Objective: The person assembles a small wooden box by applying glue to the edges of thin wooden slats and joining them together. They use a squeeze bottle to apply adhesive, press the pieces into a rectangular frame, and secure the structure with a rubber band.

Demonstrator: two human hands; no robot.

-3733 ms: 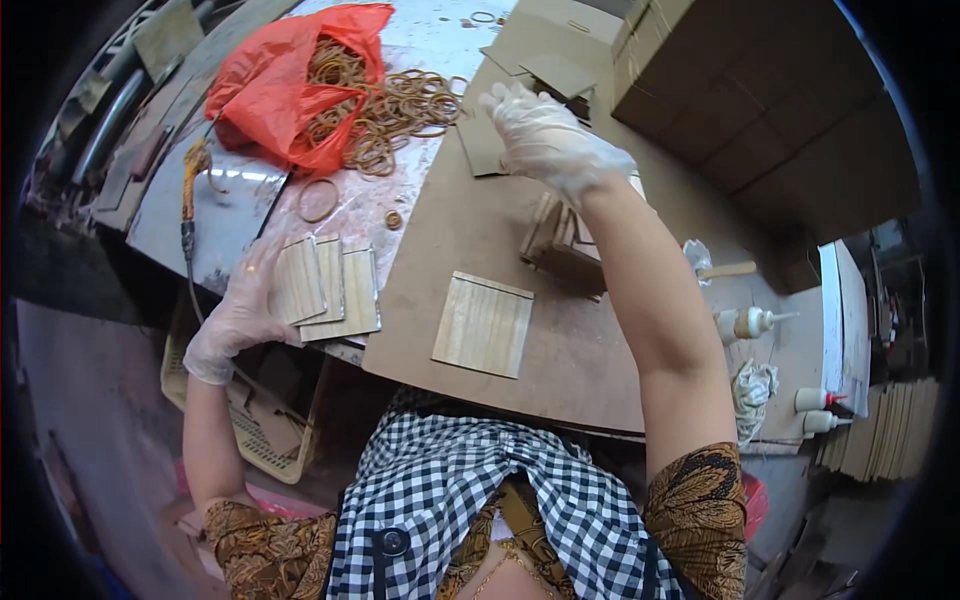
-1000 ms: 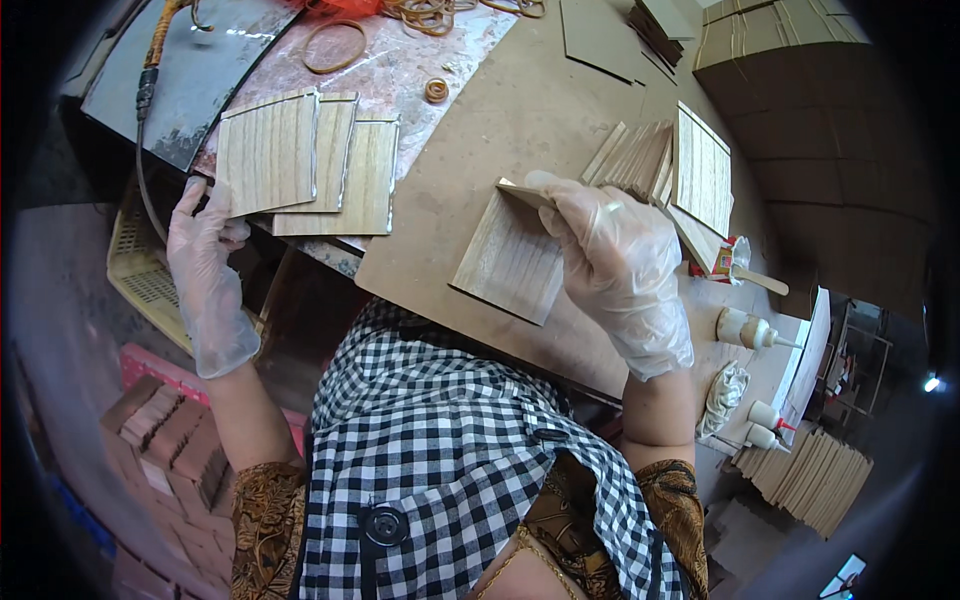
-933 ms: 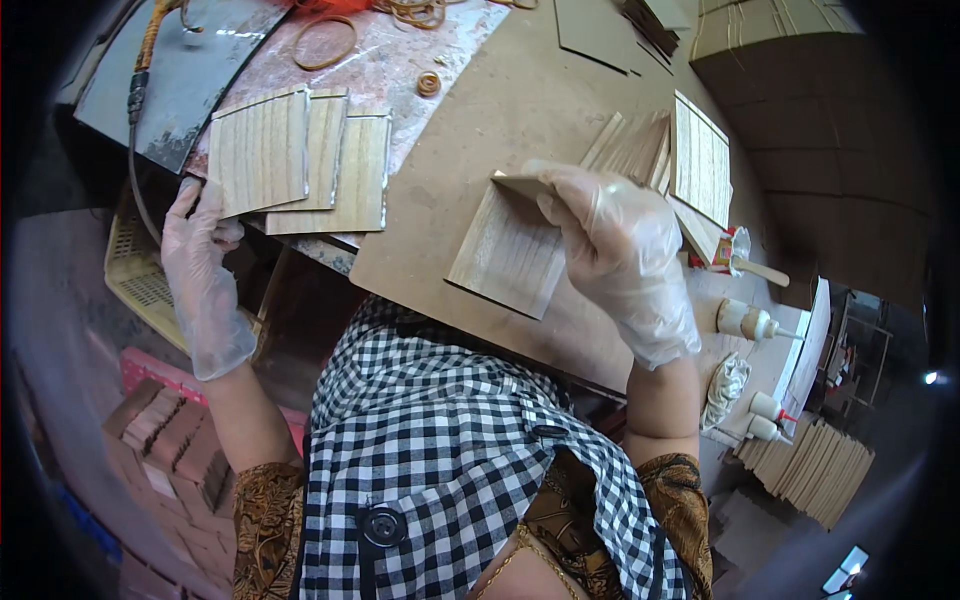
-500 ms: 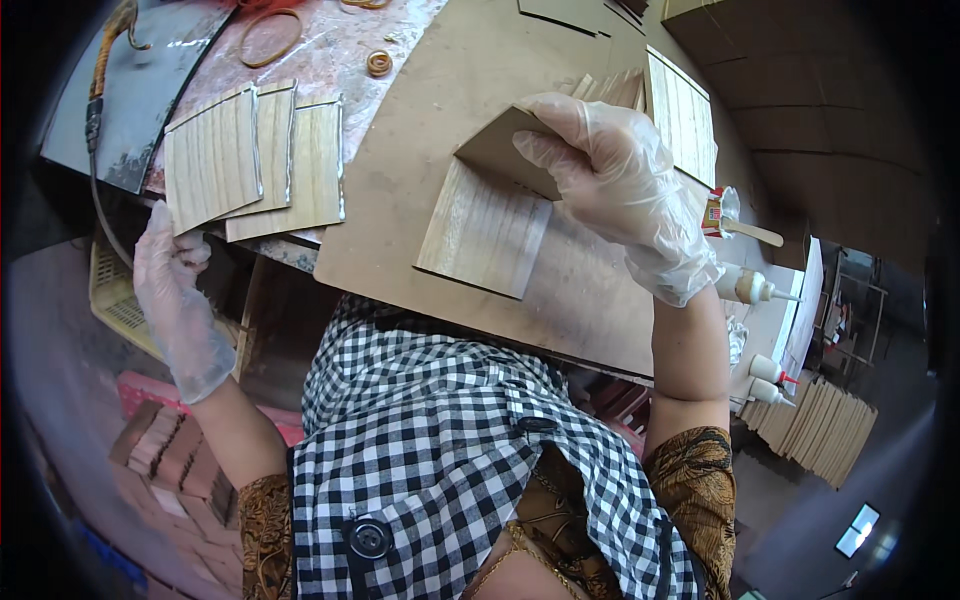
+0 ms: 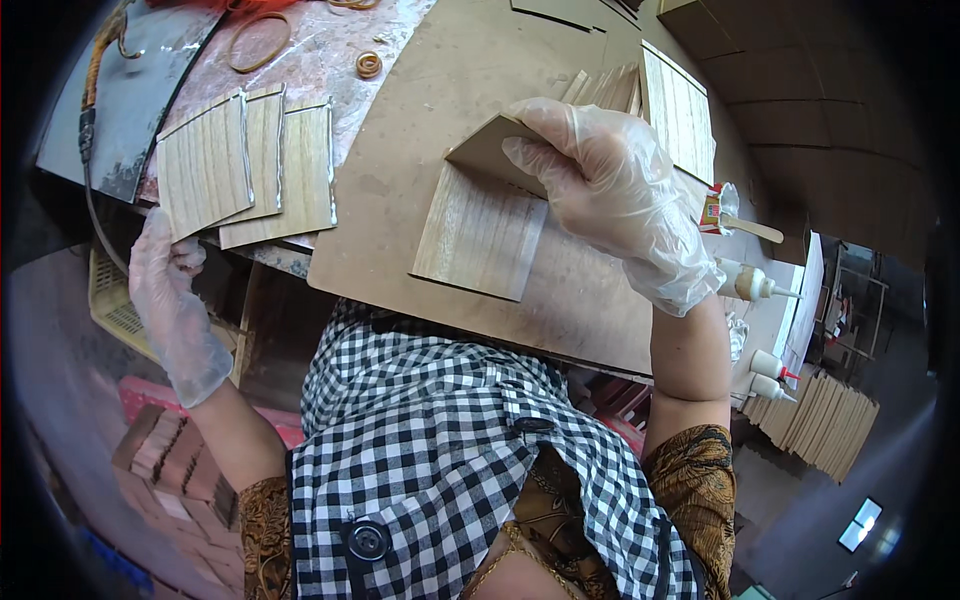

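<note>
My right hand (image 5: 620, 190), in a clear thin glove, is closed on the upper edge of a thin brown board (image 5: 497, 147), which stands tilted. Below it a light wood-grained panel (image 5: 478, 235) lies on the brown work board; the hand hides where the two pieces meet. At the left, my gloved left hand (image 5: 172, 300) has its fingers closed at the lower corner of the front wooden panel (image 5: 205, 165). That panel overlaps two similar ones (image 5: 310, 170) in a fan. Shiny whitish glue lines run along their right and top edges.
Glue bottles (image 5: 745, 280), a small tub (image 5: 718, 208) with a wooden stick and stacked panels (image 5: 680, 110) stand at the right. Rubber bands (image 5: 258, 42) lie at the far left, near a cabled tool (image 5: 98, 70). A yellow basket (image 5: 125, 305) sits under the table edge.
The view has shifted slightly. Both hands keep nearly the same places: the right still on the upright board, the left at the fanned panels' corner.
</note>
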